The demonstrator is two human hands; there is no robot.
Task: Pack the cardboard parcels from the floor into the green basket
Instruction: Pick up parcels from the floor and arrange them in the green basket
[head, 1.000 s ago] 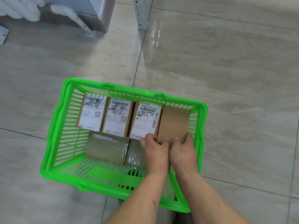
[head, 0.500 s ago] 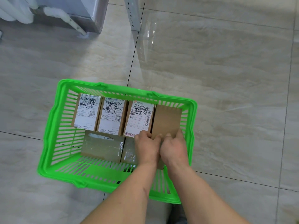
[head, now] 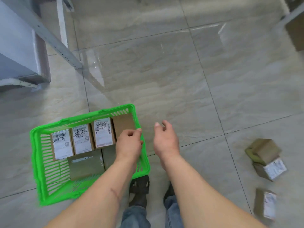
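I'm hovering both hands by the green basket [head: 92, 116]
Left hand [head: 129, 143], fingers curled, is touching its three o'clock rim; right hand [head: 165, 137] is hanging loose, holding nothing

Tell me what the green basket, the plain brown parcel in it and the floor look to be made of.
Green basket: moulded plastic, judging by its bright uniform colour and slotted walls. Plain brown parcel: matte cardboard, flat brown and unlabelled on its visible face. Floor: probably glazed or polished tile; grout lines, marbled pattern and mirror-like reflections.
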